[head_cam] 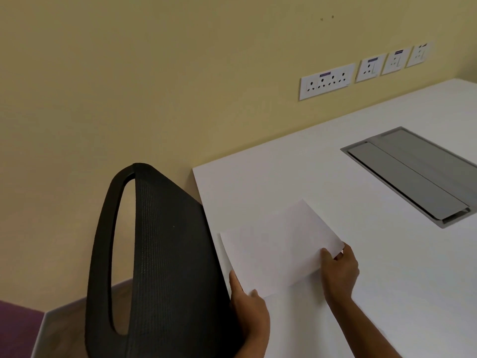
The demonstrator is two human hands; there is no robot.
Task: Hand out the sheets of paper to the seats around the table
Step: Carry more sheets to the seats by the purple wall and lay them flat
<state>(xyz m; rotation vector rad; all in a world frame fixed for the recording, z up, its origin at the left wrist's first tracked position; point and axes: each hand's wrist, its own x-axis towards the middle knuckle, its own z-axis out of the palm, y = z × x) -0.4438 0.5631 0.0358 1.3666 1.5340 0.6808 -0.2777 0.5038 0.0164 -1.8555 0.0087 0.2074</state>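
Observation:
A white sheet of paper (278, 246) lies on the white table (296, 171), near the table's left edge. My left hand (249, 311) grips the sheet's near left corner, thumb on top. My right hand (339, 270) pinches the sheet's right corner between thumb and fingers. The paper bends slightly between both hands. A black mesh-backed chair (157, 267) stands right beside the sheet, pushed against the table's left edge.
A grey metal cable hatch (410, 174) is set into the tabletop at the right. Behind the table, the yellow wall carries several white socket plates (326, 83). A purple surface (18, 329) shows at the bottom left.

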